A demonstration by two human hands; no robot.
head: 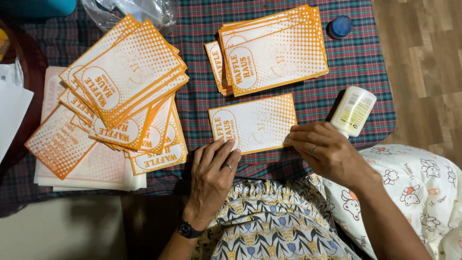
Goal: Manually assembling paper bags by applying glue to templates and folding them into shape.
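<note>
A single orange-and-white paper bag [255, 123] lies flat on the plaid cloth [356, 62] in front of me. My left hand [211, 175] rests palm down with its fingertips on the bag's near left corner. My right hand [325, 151] presses its fingertips on the bag's near right edge and holds a white glue bottle [353, 110] that sticks out beyond the thumb side. A ring is on each hand, and a dark watch is on the left wrist.
A neat stack of the same bags [276, 50] lies further back, and a fanned pile [120, 96] sits at the left on white sheets. A blue cap [340, 26] lies at the far right. A clear plastic bag [134, 9] is at the top.
</note>
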